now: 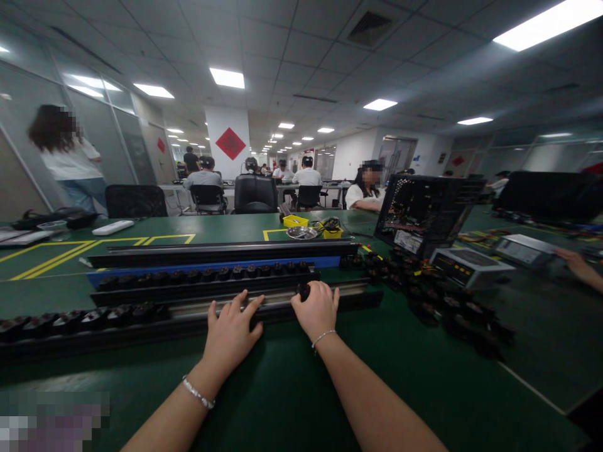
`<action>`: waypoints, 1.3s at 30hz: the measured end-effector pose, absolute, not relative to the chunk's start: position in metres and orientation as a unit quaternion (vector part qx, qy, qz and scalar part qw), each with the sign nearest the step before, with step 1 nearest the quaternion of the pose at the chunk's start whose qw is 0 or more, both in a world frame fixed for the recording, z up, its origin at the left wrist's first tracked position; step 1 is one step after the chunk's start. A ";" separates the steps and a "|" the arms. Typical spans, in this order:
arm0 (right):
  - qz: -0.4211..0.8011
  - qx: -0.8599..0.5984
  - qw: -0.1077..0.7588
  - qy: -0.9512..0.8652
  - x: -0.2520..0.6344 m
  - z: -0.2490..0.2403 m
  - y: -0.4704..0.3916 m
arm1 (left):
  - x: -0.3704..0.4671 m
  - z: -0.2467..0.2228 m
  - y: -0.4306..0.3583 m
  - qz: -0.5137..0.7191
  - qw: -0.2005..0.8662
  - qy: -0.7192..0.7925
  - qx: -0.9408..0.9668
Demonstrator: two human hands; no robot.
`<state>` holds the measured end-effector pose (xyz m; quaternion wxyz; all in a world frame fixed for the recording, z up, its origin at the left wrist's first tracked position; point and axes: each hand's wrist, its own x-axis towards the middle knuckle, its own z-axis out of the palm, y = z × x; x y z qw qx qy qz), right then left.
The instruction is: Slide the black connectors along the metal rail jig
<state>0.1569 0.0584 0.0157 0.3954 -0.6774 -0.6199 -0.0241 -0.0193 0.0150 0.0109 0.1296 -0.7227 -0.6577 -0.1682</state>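
Observation:
A long black rail point(348, 301) with a pale metallic channel lies across the table in front of me. My left hand point(232, 329) rests on its near side, fingers spread over the channel. To the right, my right hand point(316, 309) is closed on a small black part point(304, 290) at the channel; the fingers hide most of it. Several black round parts point(94, 319) sit in a row at the rail's left. Behind it, a second black rail point(207, 293) carries a row of similar parts point(235, 272), with a blue strip point(330, 262) beyond.
Another black rail point(226, 250) lies farther back on the green table point(282, 402). Loose black parts point(452, 301) are heaped at right, beside an open computer case point(424, 210) and a metal box point(471, 269). A metal dish point(302, 233) stands behind. Another person's hand point(579, 263) touches a silver box point(525, 250).

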 end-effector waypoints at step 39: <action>-0.025 -0.702 0.390 -0.595 0.170 0.010 0.066 | -0.022 0.008 0.016 -0.179 0.134 -0.650 -0.726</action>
